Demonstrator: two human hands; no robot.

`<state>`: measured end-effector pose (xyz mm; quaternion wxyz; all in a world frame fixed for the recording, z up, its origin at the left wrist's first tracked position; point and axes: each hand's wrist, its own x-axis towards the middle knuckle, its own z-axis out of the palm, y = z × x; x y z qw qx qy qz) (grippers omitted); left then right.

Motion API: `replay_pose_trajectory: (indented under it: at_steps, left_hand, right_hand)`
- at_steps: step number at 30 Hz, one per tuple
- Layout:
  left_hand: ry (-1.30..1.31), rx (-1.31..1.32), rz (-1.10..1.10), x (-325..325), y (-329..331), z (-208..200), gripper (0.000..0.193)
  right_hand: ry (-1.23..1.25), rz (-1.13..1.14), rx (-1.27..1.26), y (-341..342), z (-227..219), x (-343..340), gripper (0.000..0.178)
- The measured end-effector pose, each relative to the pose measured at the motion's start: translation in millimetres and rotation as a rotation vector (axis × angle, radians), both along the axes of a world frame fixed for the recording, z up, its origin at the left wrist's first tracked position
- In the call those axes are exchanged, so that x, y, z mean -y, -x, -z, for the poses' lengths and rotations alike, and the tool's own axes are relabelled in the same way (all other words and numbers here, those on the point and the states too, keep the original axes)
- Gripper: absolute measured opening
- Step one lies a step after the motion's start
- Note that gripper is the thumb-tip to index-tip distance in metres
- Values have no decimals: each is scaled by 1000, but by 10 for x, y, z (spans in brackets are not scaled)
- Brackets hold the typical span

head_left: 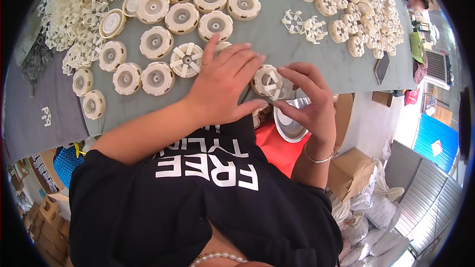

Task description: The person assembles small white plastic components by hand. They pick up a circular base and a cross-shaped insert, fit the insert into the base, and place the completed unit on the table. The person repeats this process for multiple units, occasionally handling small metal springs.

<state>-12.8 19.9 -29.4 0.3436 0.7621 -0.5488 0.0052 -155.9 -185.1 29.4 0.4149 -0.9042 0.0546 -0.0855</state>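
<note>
1. At the far left, a small white part [46,116] lies on grey cloth [52,136]; a blue basket [69,164] stands below it.
2. Next, a tangled heap of white spoked pieces [74,15] covers the upper left of the grey-green table [277,0].
3. Right of that heap, round cream caps [158,77] lie spread on the table in loose rows, most with their hollow centres facing up.
4. A cap with spokes [187,60] lies just beside the left hand.
5. The left hand [222,81] is palm down, fingers spread wide, over another cap that it partly hides. Its thumb and index finger stand apart; I cannot tell whether they grip anything.
6. Between the hands, near the table's front edge, is a single cream cap [258,80], with a white spoked piece [272,89] over its right side.
7. The right hand [315,99] has a narrow pinch, thumb and fingertips on the spoked piece's right edge. A bracelet [318,160] circles the wrist.
8. Below this hand sits a shiny metal bowl [291,124].
9. Above it lie two loose spokes [313,30].
10. Farther right are a heap of cream rings [366,20], a dark flat object [381,69] and, lower down, a cardboard box [350,172].
</note>
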Motion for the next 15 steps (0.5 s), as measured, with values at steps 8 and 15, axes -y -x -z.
replay_pose_trajectory:
  at_steps: [8, 15]
  left_hand:
    - [113, 263, 42, -95, 259, 46, 46]
    - [-39, 334, 74, -142, 277, 89, 52]
  right_hand:
    - [20, -25, -41, -76, 121, 29, 60]
    - [96, 32, -9, -55, 330, -50, 61]
